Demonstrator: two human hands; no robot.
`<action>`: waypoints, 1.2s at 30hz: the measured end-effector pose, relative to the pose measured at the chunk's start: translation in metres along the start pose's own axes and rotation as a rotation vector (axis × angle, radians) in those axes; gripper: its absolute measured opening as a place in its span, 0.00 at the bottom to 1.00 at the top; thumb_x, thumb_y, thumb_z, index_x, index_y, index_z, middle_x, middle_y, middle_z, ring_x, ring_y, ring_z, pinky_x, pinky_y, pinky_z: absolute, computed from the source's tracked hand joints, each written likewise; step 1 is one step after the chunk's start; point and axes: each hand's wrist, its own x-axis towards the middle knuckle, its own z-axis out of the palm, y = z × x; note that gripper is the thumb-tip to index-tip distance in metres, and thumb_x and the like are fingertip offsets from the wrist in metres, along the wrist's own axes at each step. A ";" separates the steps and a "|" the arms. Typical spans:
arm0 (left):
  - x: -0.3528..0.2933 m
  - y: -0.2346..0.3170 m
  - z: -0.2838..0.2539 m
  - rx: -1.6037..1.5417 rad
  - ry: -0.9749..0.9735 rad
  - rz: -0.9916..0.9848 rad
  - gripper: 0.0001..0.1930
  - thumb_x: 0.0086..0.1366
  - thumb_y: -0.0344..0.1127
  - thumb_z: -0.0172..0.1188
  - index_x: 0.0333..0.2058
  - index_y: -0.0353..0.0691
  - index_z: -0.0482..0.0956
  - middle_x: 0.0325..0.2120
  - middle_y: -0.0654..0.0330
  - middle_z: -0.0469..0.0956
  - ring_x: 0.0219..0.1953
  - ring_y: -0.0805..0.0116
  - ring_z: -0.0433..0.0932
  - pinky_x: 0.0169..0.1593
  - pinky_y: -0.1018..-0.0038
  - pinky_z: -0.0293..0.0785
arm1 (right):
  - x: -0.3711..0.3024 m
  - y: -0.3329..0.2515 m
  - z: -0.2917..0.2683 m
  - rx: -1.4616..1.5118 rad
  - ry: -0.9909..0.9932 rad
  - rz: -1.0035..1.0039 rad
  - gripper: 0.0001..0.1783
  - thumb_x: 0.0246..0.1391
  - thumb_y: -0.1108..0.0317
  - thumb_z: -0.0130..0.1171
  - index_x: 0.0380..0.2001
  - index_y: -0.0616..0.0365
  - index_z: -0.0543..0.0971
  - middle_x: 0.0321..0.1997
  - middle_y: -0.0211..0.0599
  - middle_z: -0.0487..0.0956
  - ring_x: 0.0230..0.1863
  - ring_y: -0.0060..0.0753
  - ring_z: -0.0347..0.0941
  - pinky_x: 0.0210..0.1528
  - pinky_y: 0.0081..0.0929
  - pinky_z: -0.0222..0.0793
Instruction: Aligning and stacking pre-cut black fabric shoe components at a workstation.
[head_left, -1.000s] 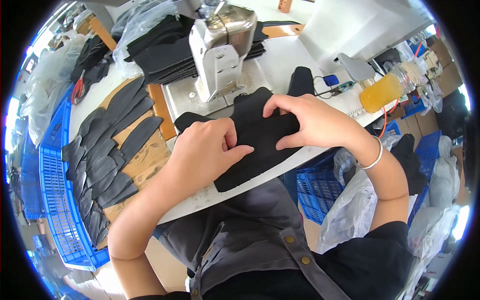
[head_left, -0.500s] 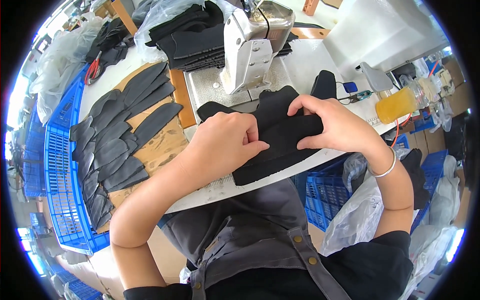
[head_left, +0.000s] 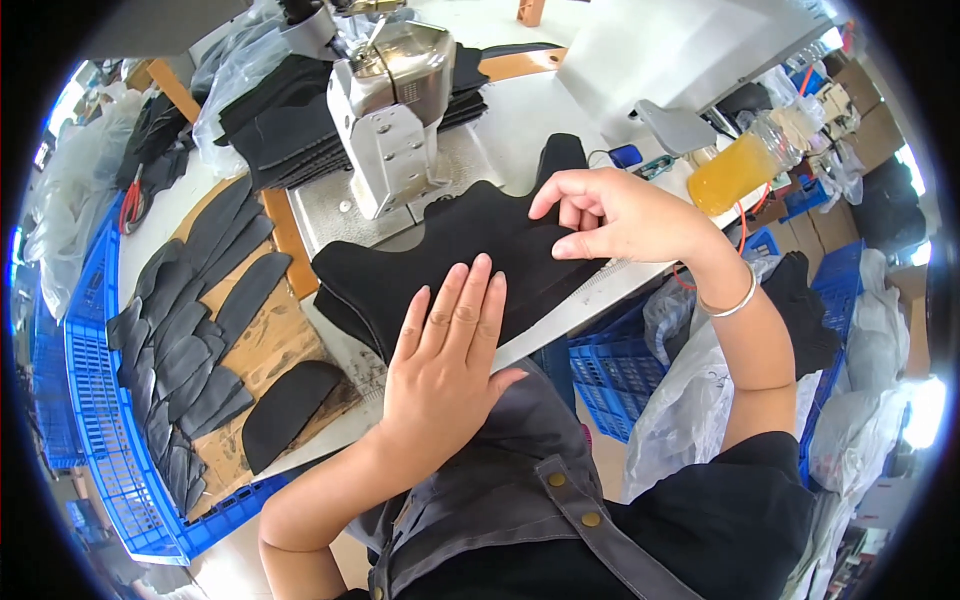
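A large black fabric piece (head_left: pixel 470 245) lies on the white sewing table (head_left: pixel 530 120), just in front of the sewing machine head (head_left: pixel 395 110). My left hand (head_left: pixel 445 365) rests flat on its near edge, fingers straight and together. My right hand (head_left: pixel 625 215) pinches the fabric's right end between thumb and fingers, and wears a thin bracelet at the wrist. The fabric looks like two layers laid one on the other.
Several long black cut pieces (head_left: pixel 190 320) lie fanned on brown cardboard at the left, inside a blue crate (head_left: pixel 90 400). A stack of black fabric (head_left: pixel 275 110) sits behind the machine. A bottle of orange liquid (head_left: pixel 740 165) stands at the right. Another blue crate (head_left: pixel 610 385) and plastic bags sit under the table.
My left hand has flattened out and slid to the fabric's near edge. The right hand moved right along the fabric. The view has tilted down toward the table.
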 end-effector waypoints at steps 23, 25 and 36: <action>0.003 0.000 -0.005 -0.035 -0.015 0.006 0.39 0.52 0.48 0.64 0.61 0.41 0.63 0.63 0.48 0.58 0.64 0.51 0.59 0.62 0.54 0.56 | -0.021 0.007 0.048 -0.867 0.358 -0.572 0.32 0.45 0.61 0.65 0.56 0.55 0.69 0.62 0.40 0.66 0.62 0.43 0.63 0.60 0.43 0.61; 0.005 -0.002 -0.005 -0.076 0.036 0.009 0.41 0.54 0.49 0.64 0.59 0.30 0.60 0.61 0.47 0.62 0.63 0.52 0.60 0.63 0.56 0.56 | -0.019 0.007 0.058 -0.829 0.296 -0.533 0.34 0.48 0.61 0.63 0.58 0.57 0.67 0.66 0.41 0.62 0.65 0.45 0.59 0.63 0.44 0.59; 0.005 -0.021 -0.029 0.164 0.262 0.064 0.31 0.53 0.35 0.61 0.55 0.28 0.66 0.49 0.49 0.74 0.51 0.54 0.74 0.59 0.65 0.65 | -0.028 -0.032 0.042 -1.317 0.619 -0.687 0.20 0.49 0.73 0.54 0.46 0.70 0.75 0.50 0.51 0.77 0.51 0.43 0.76 0.53 0.36 0.71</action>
